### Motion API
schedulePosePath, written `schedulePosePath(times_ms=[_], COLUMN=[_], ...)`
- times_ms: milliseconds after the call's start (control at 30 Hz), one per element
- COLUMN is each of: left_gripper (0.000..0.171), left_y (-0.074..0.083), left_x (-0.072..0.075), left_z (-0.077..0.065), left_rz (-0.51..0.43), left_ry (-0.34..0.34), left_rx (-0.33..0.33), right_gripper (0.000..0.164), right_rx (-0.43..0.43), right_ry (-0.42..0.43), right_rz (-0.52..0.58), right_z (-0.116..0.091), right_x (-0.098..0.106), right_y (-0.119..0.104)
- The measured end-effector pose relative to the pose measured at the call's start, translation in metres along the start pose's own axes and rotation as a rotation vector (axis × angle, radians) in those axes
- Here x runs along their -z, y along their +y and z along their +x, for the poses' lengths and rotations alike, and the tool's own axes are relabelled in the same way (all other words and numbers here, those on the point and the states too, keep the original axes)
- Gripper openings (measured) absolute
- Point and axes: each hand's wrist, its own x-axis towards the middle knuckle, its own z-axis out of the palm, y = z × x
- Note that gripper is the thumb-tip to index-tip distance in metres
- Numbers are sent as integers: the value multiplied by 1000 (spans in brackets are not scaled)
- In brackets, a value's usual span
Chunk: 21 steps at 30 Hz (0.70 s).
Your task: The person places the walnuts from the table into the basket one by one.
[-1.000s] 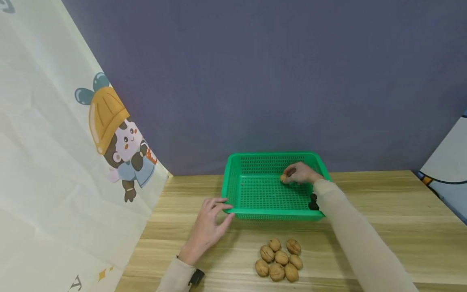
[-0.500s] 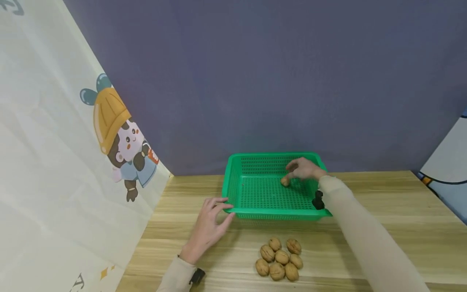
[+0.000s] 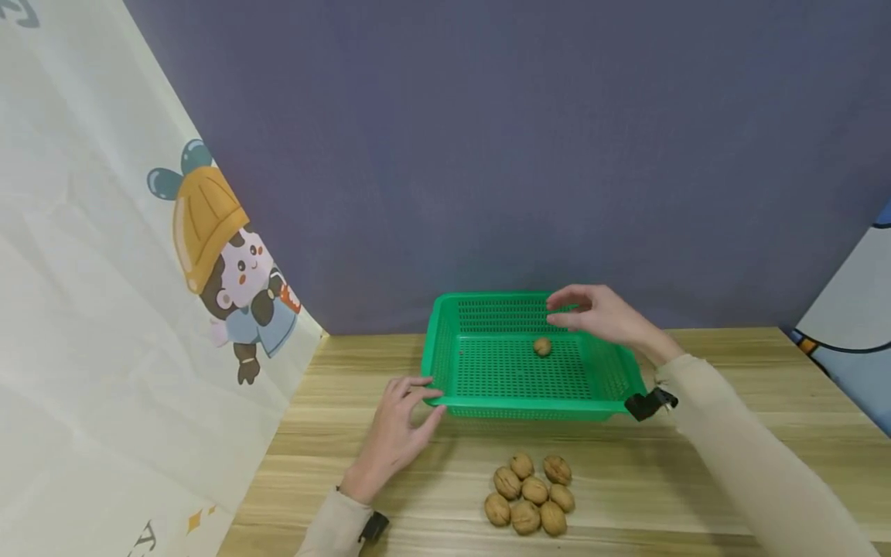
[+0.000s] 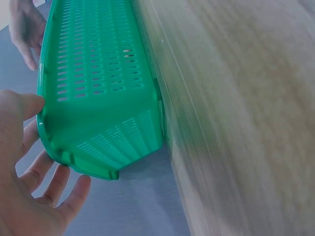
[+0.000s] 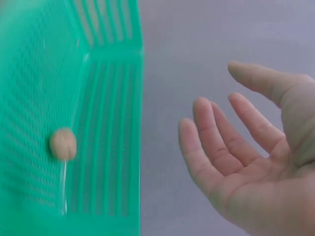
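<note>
"What does the head camera show?"

"A streaky pale wooden table (image 3: 348, 371) across the lower part. At twelve o'clock rises a plain slate-purple backdrop (image 3: 487, 139). A creased white cloth (image 3: 83, 309) fills nine o'clock, printed with a cartoon figure (image 3: 240, 271) in a yellow hat; a grey-and-blue printed panel (image 3: 849, 309) slants at three. On the table stands a green perforated plastic basket (image 3: 515, 404)."

"Anything inside?"

"One walnut (image 3: 542, 346) on its floor, slightly towards two o'clock from the centre. Eight more walnuts (image 3: 534, 490) lie bunched on the wood at six o'clock from the basket."

"And the hands?"

"The left hand (image 3: 393, 437) curls loosely round the rim at the basket's eight o'clock corner. The right hand (image 3: 604, 313) hovers between one and two, thumb and fingers apart, holding nothing."

"The left wrist camera?"

"The basket's slotted outer side is at twelve, wood grain at three, backdrop at six. The thumb tip touches the rim at nine; the right hand shows at eleven."

"The right wrist camera?"

"The basket, blurred, at nine, the walnut inside it; at three, the right hand, palm showing, fingers relaxed, well apart from the walnut, against the smooth backdrop."
</note>
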Motion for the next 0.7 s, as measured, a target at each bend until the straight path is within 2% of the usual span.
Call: schedulePosePath(times_ms=[300,533,700], left_gripper=[21,21,21], left_y=[0,1,1], left_x=[-1,0,0], left_z=[0,0,-1], left_rz=[1,6,1], left_ry=[4,-7,-2], left_rx=[-2,4,6], right_gripper=[29,27,28], right_rx=[136,232,206], right_ry=[22,-53,-109], right_rz=[108,161,150], right_z=[-63,-101,-114], right_x=[-48,-89,-111], right_y=[-2,15,38])
